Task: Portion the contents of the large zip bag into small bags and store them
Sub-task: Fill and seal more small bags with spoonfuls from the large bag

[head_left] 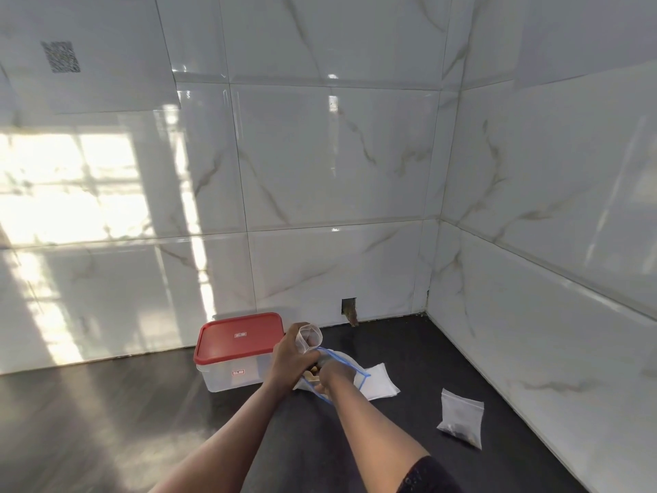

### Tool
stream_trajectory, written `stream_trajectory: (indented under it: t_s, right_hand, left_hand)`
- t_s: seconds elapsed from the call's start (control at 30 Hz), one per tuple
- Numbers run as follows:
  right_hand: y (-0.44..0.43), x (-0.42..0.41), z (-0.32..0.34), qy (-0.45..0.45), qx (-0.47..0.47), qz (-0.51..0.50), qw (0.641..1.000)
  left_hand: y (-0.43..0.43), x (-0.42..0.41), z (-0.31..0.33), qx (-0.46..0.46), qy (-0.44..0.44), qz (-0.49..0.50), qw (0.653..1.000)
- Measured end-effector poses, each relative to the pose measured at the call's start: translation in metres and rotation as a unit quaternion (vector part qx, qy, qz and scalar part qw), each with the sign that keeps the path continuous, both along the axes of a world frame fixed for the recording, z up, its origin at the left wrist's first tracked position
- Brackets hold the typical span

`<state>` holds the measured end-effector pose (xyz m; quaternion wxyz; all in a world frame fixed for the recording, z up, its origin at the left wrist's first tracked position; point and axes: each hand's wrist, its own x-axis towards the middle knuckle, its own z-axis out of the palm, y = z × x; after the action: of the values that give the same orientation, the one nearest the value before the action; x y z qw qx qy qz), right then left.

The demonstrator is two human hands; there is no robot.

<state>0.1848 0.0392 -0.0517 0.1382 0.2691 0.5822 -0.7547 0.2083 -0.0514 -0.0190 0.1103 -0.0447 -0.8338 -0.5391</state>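
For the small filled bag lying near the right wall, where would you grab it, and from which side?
Likely pinch the small filled bag at its flat, empty far end, coming from above and the left. The dark contents sit at the near end, and the wall stands close on its right.

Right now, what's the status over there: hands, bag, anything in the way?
Left hand holds clear cup at large zip bag mouth. Right hand grips bag's rim. One filled small bag lies to the right; red-lidded container shut. Nothing blocking.
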Motion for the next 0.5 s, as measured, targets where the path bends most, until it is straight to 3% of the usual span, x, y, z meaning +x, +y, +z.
stream_trajectory:
  t_s: [0.37,0.5]
  right_hand:
    - [0.007,0.012,0.017,-0.011,0.179,0.035,0.983]
    - [0.011,0.012,0.026,-0.032,0.169,0.031,0.985]
  left_hand:
    - [0.012,0.007,0.004,-0.016,-0.010,0.006,1.000]
    - [0.018,0.009,0.008,-0.029,-0.020,0.018,0.999]
